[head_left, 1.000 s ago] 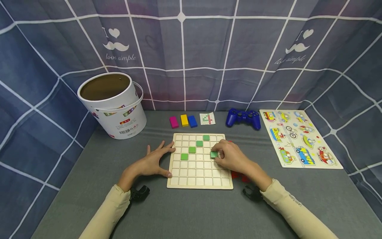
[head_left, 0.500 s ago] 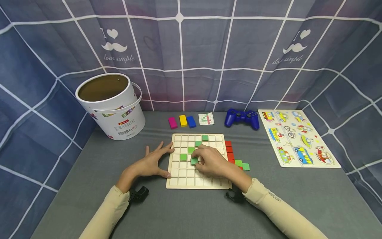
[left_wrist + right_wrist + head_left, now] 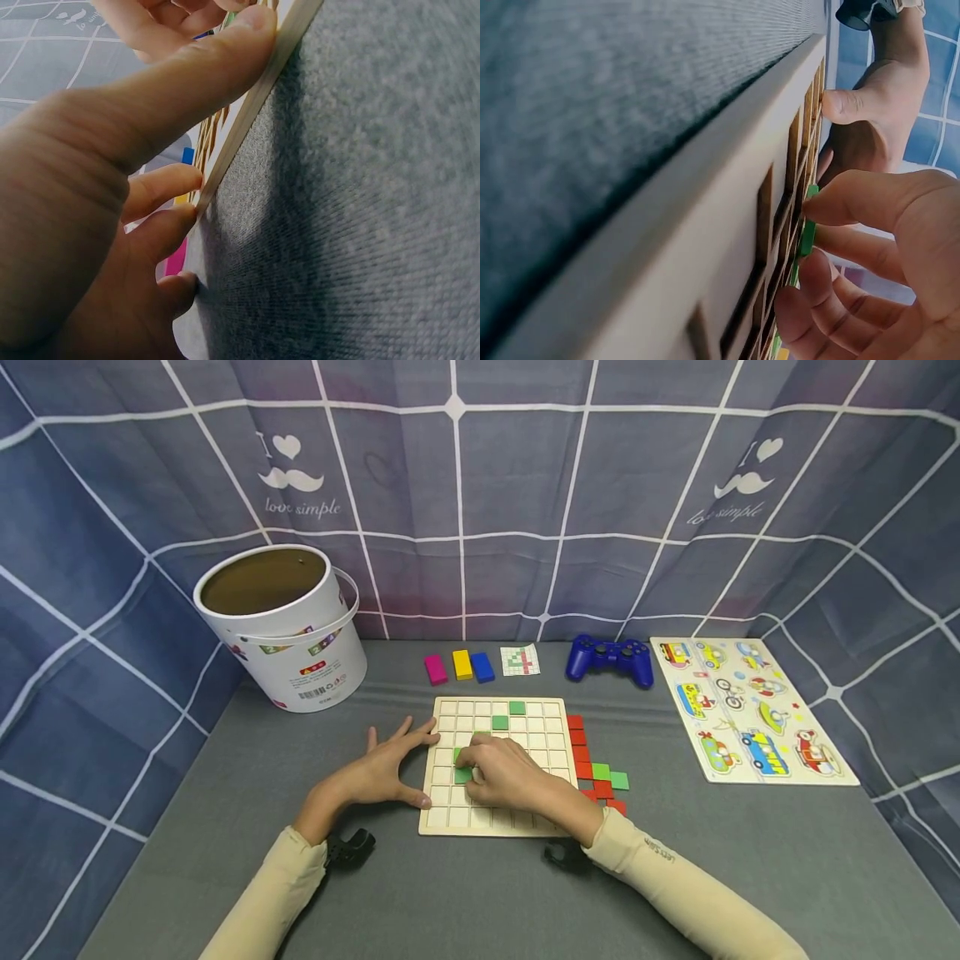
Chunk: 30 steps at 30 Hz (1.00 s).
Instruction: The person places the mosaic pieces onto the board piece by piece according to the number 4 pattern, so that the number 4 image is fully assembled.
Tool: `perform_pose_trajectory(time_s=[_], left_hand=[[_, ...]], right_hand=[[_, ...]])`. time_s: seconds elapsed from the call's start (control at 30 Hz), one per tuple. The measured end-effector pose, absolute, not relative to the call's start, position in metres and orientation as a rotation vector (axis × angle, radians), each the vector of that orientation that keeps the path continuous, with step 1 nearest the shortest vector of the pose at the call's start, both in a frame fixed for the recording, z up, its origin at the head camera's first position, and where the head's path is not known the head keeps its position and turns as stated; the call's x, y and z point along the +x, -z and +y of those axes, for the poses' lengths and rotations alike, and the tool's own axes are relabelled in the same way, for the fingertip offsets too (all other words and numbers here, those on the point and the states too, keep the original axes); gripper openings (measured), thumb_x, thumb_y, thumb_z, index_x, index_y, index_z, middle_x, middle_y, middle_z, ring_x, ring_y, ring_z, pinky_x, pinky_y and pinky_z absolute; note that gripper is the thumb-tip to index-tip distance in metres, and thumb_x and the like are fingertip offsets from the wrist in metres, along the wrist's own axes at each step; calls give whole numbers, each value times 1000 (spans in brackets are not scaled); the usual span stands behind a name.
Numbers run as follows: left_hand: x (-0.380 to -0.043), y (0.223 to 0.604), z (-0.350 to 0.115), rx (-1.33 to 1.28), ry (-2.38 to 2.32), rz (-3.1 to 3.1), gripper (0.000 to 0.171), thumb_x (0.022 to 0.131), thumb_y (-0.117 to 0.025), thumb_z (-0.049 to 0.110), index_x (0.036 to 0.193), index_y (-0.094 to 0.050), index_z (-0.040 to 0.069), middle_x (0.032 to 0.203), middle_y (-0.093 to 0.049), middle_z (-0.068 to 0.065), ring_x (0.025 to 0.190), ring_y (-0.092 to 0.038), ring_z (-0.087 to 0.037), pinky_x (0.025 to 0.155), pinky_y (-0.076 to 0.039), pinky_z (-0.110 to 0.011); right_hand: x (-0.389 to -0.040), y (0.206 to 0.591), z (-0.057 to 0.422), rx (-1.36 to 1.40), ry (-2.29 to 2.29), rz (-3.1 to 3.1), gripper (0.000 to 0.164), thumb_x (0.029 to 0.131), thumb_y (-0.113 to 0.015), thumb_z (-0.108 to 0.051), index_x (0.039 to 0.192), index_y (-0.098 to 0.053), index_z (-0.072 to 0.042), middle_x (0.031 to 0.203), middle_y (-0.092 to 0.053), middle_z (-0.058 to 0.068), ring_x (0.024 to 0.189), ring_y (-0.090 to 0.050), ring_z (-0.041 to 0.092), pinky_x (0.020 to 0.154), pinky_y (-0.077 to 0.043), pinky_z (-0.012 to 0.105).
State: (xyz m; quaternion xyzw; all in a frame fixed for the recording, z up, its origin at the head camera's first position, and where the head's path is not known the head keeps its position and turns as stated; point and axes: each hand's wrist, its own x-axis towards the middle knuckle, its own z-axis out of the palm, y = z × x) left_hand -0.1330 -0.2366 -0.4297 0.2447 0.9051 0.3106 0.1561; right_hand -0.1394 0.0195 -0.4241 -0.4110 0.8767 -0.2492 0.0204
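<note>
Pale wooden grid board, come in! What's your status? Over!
Left hand touching edge of pale wooden grid board. Right hand pinching small green square tile at board. Right hand hides part of board.

A blue-grey cloth [image 3: 510, 477] hangs behind the table [image 3: 420, 902] and along both its sides, patterned with white lines [image 3: 461, 538] that cross in a large grid, small white diamonds [image 3: 454, 407] at a few crossings, and two printed motifs [image 3: 291, 478] that each include a heart, a moustache and "love simple". The tabletop is grey, its woven, fabric-like texture plain in the close views. Light spreads softly and fairly evenly, the cloth looking bluer at the sides and greyer, faintly purplish, in the middle, where gentle creases run down it.
</note>
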Motion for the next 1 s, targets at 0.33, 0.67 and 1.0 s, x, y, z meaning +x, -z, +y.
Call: perform_pose_trajectory(time_s=[0.33, 0.67, 1.0], left_hand=[[-132, 431, -237, 684, -881, 2597, 100, 69, -91, 44, 152, -43, 17, 167, -13, -2, 151, 1, -37, 102, 18, -75], [-132, 431, -237, 670, -886, 2612, 99, 68, -92, 41, 151, -44, 16, 167, -14, -2, 151, 0, -38, 102, 18, -75], [-132, 431, -235, 689, -882, 2602, 99, 69, -92, 42, 151, -43, 16, 167, -14, -1, 151, 0, -36, 102, 18, -75]], right_hand=[[-139, 427, 12, -1234, 709, 2740, 27, 78, -75, -11, 106, -76, -12, 92, -60, -1, 64, -49, 8, 54, -43, 23], [-133, 427, 51, -1183, 861, 2800, 26, 79, -75, -12, 104, -75, -12, 92, -61, -2, 64, -47, 6, 55, -41, 24], [-129, 426, 126, -1021, 941, 2930, 23, 77, -77, -8, 100, -75, -9, 78, -57, -2, 61, -45, 3, 55, -40, 25]])
